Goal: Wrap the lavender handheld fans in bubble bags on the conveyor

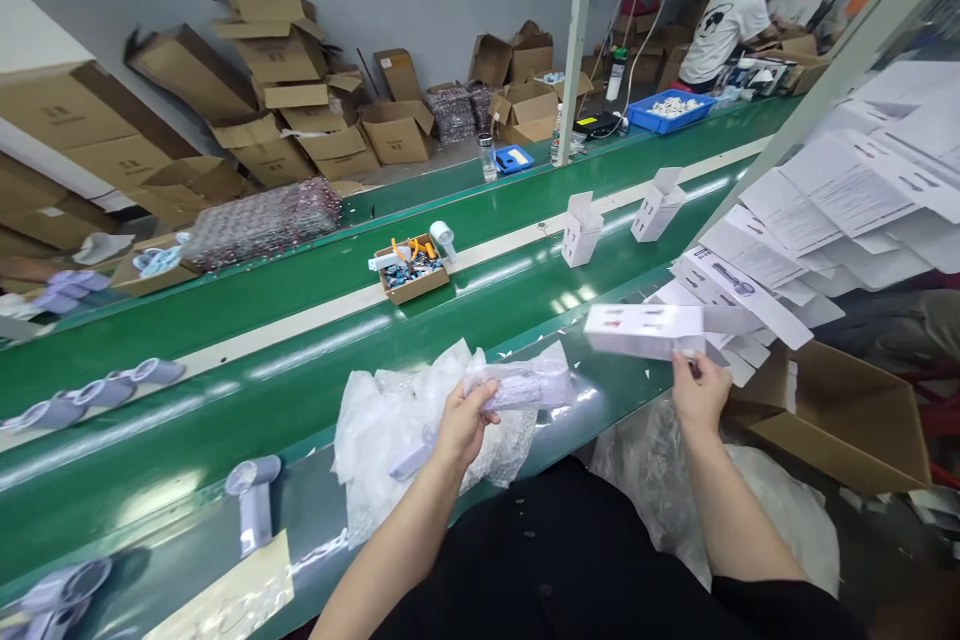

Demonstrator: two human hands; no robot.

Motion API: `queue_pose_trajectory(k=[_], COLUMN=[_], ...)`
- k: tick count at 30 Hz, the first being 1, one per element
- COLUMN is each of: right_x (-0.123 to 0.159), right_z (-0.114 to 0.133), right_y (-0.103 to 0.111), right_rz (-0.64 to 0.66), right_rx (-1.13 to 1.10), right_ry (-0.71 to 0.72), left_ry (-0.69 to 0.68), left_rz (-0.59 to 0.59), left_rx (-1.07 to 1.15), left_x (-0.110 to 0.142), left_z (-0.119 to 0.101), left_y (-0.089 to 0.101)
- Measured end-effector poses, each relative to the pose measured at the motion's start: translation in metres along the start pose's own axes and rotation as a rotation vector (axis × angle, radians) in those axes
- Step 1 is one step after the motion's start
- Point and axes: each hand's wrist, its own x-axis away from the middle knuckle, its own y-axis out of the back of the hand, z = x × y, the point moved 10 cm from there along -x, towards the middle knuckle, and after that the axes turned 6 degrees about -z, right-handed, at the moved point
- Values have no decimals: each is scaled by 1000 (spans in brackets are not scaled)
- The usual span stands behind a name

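The left hand (463, 420) is closed around a bagged lilac device (517, 387), holding it just above the near edge of the green conveyor belt (300, 390), over a heap of clear plastic bags (390, 420). The right hand (699, 390) pinches a flat white carton (645, 330) by its lower edge, off the belt's near right end. Two upright open cartons (582, 230) stand farther along the belt, and a small brown parts box (411, 270) sits on its middle strip.
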Motion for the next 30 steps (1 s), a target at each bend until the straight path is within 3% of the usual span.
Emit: queue_pose_trajectory(k=[2, 5, 7, 11, 15, 17, 20, 22, 24, 28, 30], right_x=[31, 103, 140, 163, 169, 175, 182, 176, 169, 190, 190], right_z=[27, 50, 47, 43, 40, 39, 46, 59, 66, 45, 33], right_y=[-23, -84, -112, -139, -147, -147, -143, -140, -144, -160, -166], right_rz=[149, 563, 789, 940, 1048, 1112, 1221, 1221, 1259, 1581, 1541], right_rx=[129, 276, 286, 333, 384, 385, 307, 207, 161, 198, 195], right_ry=[288, 741, 841, 884, 935, 971, 1041, 1038, 986, 812, 711], left_ry=[-35, -70, -93, -235, -369, -467, -589, -553, -509, -547, -585], left_rz=[-24, -10, 44, 89, -116, -226, -259, -221, -192, -221, -171], left_rx=[65, 122, 106, -114, -433, -721, -1232, -1460, -1580, -1702, -1766], left_x=[0, 2, 3, 2, 5, 14, 23, 21, 20, 26, 32], left_z=[-15, -33, -38, -40, -50, -67, -86, -85, -79, -67, -51], left_y=[14, 13, -2, -27, -14, -11, -33, -49, -63, -93, -112])
